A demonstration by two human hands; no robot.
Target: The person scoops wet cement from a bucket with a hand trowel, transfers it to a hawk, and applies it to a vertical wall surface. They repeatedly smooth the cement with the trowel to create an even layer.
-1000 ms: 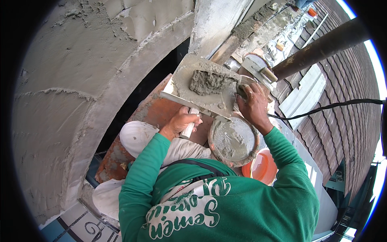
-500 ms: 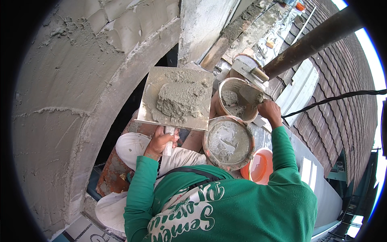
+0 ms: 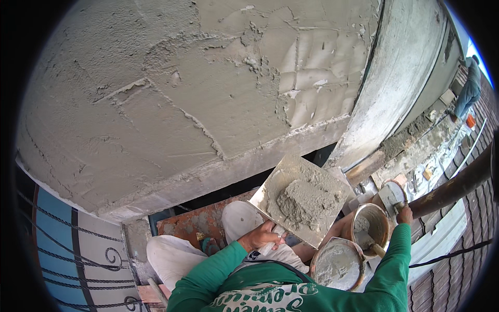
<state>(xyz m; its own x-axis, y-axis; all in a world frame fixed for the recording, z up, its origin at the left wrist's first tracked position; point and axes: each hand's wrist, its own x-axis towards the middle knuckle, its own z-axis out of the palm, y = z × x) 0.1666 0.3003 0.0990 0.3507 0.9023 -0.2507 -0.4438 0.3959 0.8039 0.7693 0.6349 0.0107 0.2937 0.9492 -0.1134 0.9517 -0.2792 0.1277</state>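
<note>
My left hand (image 3: pixel 262 236) is closed around the pale handle of a square plasterer's hawk (image 3: pixel 271 182). A thick heap of wet grey mortar (image 3: pixel 309 202) sits on the hawk. Over to the right, my right hand (image 3: pixel 404 214) is closed on the handle of a flat plastering trowel (image 3: pixel 389 197), which lies across the farthest bucket (image 3: pixel 401 188). Just nearer, a second bucket (image 3: pixel 383 224) holds some mortar and a small trowel whose wooden handle (image 3: pixel 378 250) leans on the rim. Closest to me, a round tub (image 3: pixel 358 283) contains watery grey slurry.
A wall (image 3: pixel 208 99) of wet plaster, partly rough, rises ahead. Twisted metal railings (image 3: pixel 78 257) are at the left. A dark pipe (image 3: pixel 452 192) slants across the tiled roof (image 3: pixel 468 223) at the right, with a black cable below. Another person (image 3: pixel 470 88) stands far off.
My right hand has let go of the small trowel, left in the bucket, and taken the plastering trowel's handle. My view has swung left toward the wall; the loaded hawk stays in my left hand.
</note>
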